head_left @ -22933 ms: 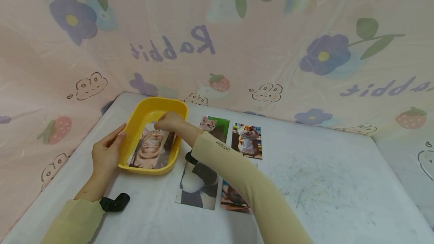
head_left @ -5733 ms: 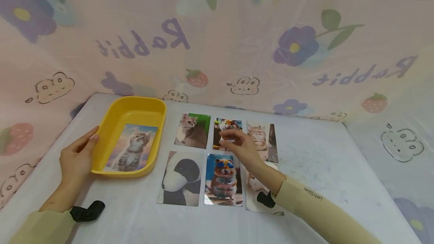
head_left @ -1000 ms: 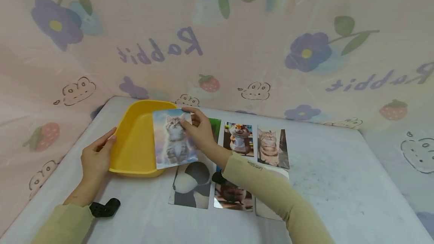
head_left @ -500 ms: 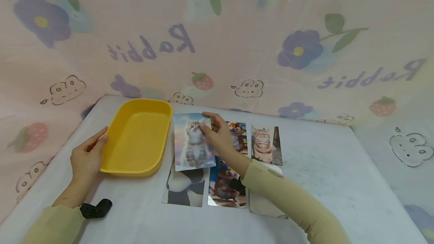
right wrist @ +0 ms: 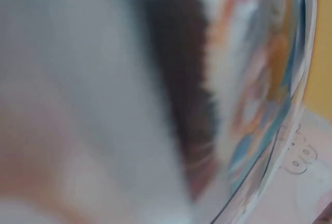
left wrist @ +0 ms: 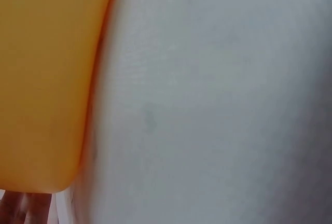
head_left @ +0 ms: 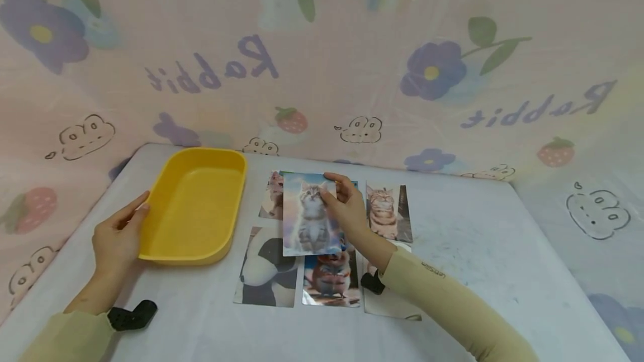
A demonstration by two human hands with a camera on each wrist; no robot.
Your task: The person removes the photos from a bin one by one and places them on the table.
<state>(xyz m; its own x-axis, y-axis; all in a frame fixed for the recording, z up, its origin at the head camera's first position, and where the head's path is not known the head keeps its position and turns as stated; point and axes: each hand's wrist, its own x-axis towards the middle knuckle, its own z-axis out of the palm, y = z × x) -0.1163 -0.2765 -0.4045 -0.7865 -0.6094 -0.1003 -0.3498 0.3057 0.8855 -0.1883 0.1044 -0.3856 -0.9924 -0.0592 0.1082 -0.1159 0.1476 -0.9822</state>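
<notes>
In the head view, my left hand [head_left: 117, 242] grips the left rim of a yellow plastic tray [head_left: 193, 214], thumb on the edge. My right hand [head_left: 350, 211] pinches a photo card of a grey kitten [head_left: 306, 228] by its upper right side. This card is held above the table and partly covers the cards behind it. In the left wrist view, the tray's orange-looking outer wall [left wrist: 46, 79] fills the left, with fingertips [left wrist: 37, 208] below it. The right wrist view is blurred; only parts of cards show.
Two rows of photo cards lie right of the tray: a pinkish cat [head_left: 273, 203], a striped cat [head_left: 383, 211], a panda [head_left: 269, 267], a hamster [head_left: 329, 284] and a partly hidden white card [head_left: 389, 307]. A printed curtain [head_left: 322, 71] hangs behind the white table [head_left: 483, 250].
Over the last second my right hand has carried the kitten card rightward from the tray's edge to over the middle cards. Earlier, that card lay in the tray. My left hand keeps its hold.
</notes>
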